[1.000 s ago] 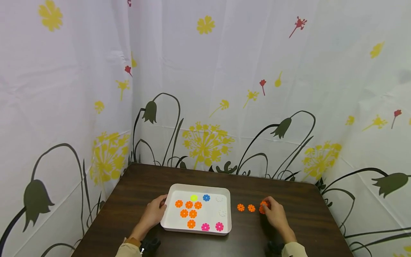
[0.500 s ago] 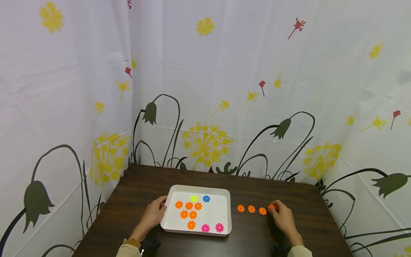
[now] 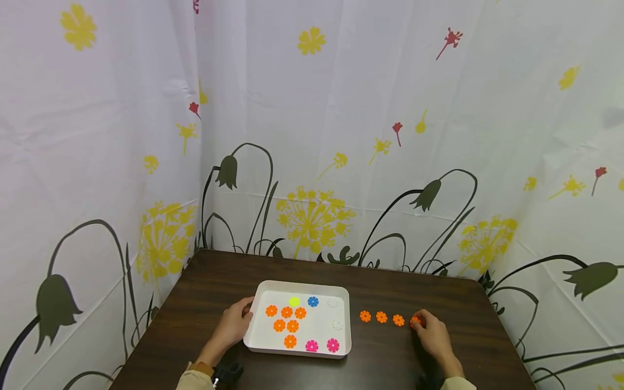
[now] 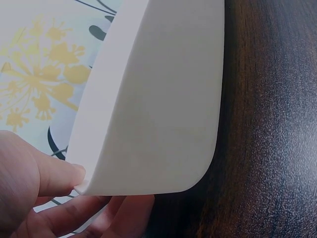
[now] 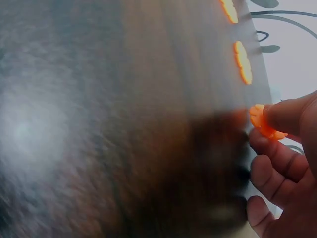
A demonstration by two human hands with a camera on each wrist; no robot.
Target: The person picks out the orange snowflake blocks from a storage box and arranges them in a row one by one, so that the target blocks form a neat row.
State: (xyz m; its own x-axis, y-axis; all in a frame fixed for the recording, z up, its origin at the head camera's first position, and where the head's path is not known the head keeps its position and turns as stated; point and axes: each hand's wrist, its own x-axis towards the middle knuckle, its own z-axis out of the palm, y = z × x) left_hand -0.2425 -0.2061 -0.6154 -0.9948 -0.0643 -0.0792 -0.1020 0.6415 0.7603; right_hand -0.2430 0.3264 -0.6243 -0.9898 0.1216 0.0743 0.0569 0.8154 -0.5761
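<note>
My left hand pinches the left wall of a white tray; the left wrist view has the thumb on the rim of the tray and fingers beneath it. Between thumb and fingers, my right hand holds an orange notched disc, partly hidden by the thumb. It is at the right end of a row of orange discs on the table; the nearest is another orange disc. Several orange discs, a yellow disc, a blue disc, pink discs and clear discs lie in the tray.
The dark wooden table bears the tray and the row of discs. A white curtain with printed flowers stands behind the table and at both sides.
My right hand has left one orange disc at the third place of the row and moved right and slightly nearer with another orange disc. The left hand and tray stay in place.
</note>
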